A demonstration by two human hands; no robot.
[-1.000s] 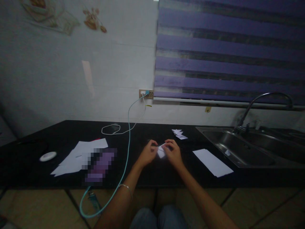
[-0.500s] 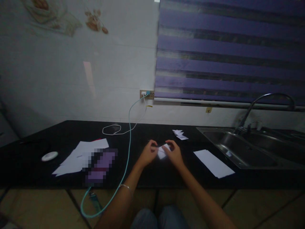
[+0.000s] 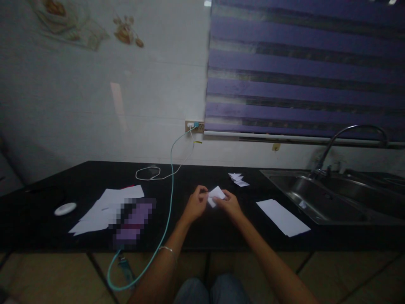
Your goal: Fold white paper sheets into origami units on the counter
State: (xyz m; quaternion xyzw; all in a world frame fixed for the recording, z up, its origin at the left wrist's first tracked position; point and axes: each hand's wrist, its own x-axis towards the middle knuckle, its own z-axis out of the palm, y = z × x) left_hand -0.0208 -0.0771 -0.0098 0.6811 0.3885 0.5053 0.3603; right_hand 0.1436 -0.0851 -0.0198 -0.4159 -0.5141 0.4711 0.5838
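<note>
Over the black counter, a small folded piece of white paper (image 3: pixel 217 193) is held between my two hands. My left hand (image 3: pixel 196 203) pinches its left edge with bent fingers. From the right, my right hand (image 3: pixel 230 203) grips it, thumb on top and fingers behind. Behind and to the right lie several small folded white papers (image 3: pixel 238 179) in a loose pile. A stack of white paper strips (image 3: pixel 282 217) rests right of my right hand.
White sheets (image 3: pixel 104 207) and a pixelated purple item (image 3: pixel 134 223) lie at left, near a white round disc (image 3: pixel 65 209). A teal cable (image 3: pixel 171 185) runs from the wall outlet (image 3: pixel 194 126) over the counter's front edge. A steel sink (image 3: pixel 319 200) with a faucet (image 3: pixel 330 147) is at right.
The folded paper has tilted and shifted slightly between my hands, with its upper corner now standing higher. My right fingers have lowered from above it to its right side.
</note>
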